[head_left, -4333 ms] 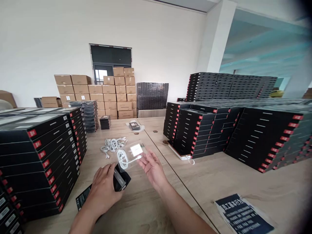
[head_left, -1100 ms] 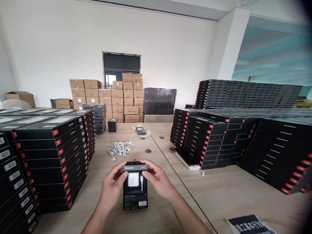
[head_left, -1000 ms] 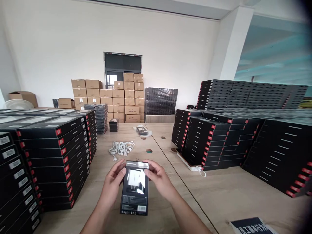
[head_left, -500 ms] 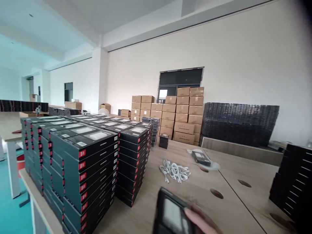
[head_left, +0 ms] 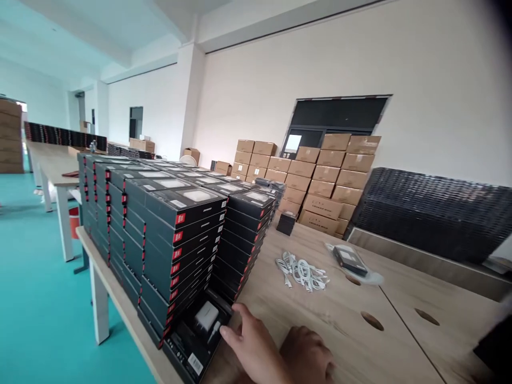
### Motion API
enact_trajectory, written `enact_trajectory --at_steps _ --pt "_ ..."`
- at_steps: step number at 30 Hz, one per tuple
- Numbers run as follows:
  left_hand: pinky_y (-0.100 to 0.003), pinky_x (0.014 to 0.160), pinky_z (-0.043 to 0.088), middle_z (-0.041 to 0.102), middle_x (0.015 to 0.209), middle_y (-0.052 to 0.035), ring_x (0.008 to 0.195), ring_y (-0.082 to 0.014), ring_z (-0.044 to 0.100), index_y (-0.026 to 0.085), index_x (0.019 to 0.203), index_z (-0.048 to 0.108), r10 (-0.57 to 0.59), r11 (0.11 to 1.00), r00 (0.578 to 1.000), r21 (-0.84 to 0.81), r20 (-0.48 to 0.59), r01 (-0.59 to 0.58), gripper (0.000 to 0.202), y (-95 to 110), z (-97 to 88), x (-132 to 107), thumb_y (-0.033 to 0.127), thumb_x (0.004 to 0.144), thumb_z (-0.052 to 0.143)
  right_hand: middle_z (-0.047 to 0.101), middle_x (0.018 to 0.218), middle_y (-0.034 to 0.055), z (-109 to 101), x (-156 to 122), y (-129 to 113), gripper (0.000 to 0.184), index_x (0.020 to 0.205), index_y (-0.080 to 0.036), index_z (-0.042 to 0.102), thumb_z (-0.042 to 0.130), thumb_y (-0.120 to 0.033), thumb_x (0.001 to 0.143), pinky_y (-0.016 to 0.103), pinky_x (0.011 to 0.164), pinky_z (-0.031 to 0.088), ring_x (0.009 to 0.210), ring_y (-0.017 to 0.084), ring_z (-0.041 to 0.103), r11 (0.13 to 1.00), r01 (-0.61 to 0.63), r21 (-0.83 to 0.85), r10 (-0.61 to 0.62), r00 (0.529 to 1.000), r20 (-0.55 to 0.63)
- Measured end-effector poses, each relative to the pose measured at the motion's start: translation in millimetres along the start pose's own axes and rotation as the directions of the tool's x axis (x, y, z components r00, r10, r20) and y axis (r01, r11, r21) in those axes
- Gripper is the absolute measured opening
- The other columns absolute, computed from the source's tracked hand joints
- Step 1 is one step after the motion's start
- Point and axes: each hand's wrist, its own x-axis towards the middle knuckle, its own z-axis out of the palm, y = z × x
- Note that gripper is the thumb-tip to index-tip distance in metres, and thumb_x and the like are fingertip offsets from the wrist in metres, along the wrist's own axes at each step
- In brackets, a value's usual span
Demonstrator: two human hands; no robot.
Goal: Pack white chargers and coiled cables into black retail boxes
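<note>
Hand (head_left: 256,344) is holding thumb and finger parted at a black box (head_left: 188,341), perhaps squaring it; I cannot tell whether it is gripping. Other hand (head_left: 306,354) is curling alongside, grasp unclear. The box is lying flat at the foot of the stack (head_left: 196,266), seemingly for alignment; cables (head_left: 304,272) are lying right of the stack.

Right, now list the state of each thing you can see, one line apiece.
Nearest black box: lying face up, charger showing.
Hand at that box: thumb at its edge; firmness of hold unclear.
Other hand: blurred, grip unclear.
Black box stack: piled in layers.
White cables: loose, heaped.
Small box on plastic: lying flat.
Brown cartons: stacked.
</note>
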Motion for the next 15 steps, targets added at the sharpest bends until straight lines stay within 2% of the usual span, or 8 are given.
enact_trajectory --at_steps 2,4,7,9,13,15 --pt "-0.048 0.095 0.039 0.067 0.098 -0.0128 0.103 -0.0311 0.053 0.022 0.094 0.074 0.006 1.000 1.000 0.027 -0.001 -0.006 0.033 -0.8 0.0 0.6 0.019 0.065 0.058 0.065 0.064 -0.0013 -1.0 -4.0 -1.6 0.032 0.106 -0.025 0.058 0.064 -0.027 0.075 0.029 0.059 0.045 0.062 0.020 0.065 0.997 0.029 0.070 -0.039 0.989 0.142" --pt "-0.047 0.094 0.039 0.068 0.098 -0.0130 0.102 -0.0307 0.053 0.022 0.095 0.074 0.014 0.999 1.000 0.049 0.005 -0.014 0.033 -1.9 -1.0 1.6 0.020 0.066 0.057 0.064 0.063 -0.0029 3.2 -5.0 -2.6 0.024 0.101 -0.024 0.057 0.061 -0.026 0.077 0.026 0.055 0.044 0.058 0.018 0.064 0.991 0.018 0.132 -0.046 0.975 0.219" --pt "-0.045 0.093 0.041 0.068 0.094 -0.0106 0.100 -0.0286 0.054 0.025 0.094 0.074 0.030 0.997 0.999 0.073 0.025 -0.031 0.031 -1.8 -2.9 2.5 0.022 0.071 0.055 0.063 0.064 -0.0023 9.9 -4.3 -0.6 0.011 0.092 -0.023 0.055 0.054 -0.026 0.082 0.024 0.050 0.042 0.057 0.018 0.066 0.984 -0.046 0.173 -0.003 0.963 0.270" --pt "-0.044 0.093 0.042 0.068 0.093 -0.0090 0.100 -0.0275 0.055 0.027 0.094 0.074 0.036 0.995 0.999 0.088 0.036 -0.039 0.030 -0.3 -3.1 2.1 0.023 0.073 0.054 0.065 0.067 -0.0010 9.5 -4.6 1.6 0.009 0.089 -0.022 0.056 0.049 -0.025 0.085 0.023 0.050 0.041 0.059 0.017 0.067 0.981 -0.055 0.184 -0.003 0.954 0.301" --pt "-0.044 0.094 0.041 0.067 0.099 -0.0106 0.103 -0.0274 0.053 0.021 0.095 0.073 0.023 0.991 0.999 0.129 0.039 -0.028 0.029 1.0 -3.7 0.4 0.024 0.073 0.053 0.070 0.071 0.0003 2.7 -7.3 -1.7 0.011 0.088 -0.020 0.061 0.052 -0.019 0.082 0.022 0.056 0.042 0.065 0.016 0.066 0.991 0.034 0.130 -0.080 0.926 0.368" --pt "-0.043 0.095 0.041 0.067 0.100 -0.0103 0.104 -0.0268 0.053 0.019 0.094 0.072 0.011 0.988 0.999 0.151 0.042 -0.017 0.029 0.8 -6.2 -0.1 0.024 0.073 0.054 0.069 0.071 0.0000 0.8 -9.3 -7.7 0.011 0.086 -0.020 0.063 0.054 -0.018 0.081 0.022 0.057 0.042 0.064 0.015 0.063 0.991 0.085 0.106 -0.116 0.932 0.344"
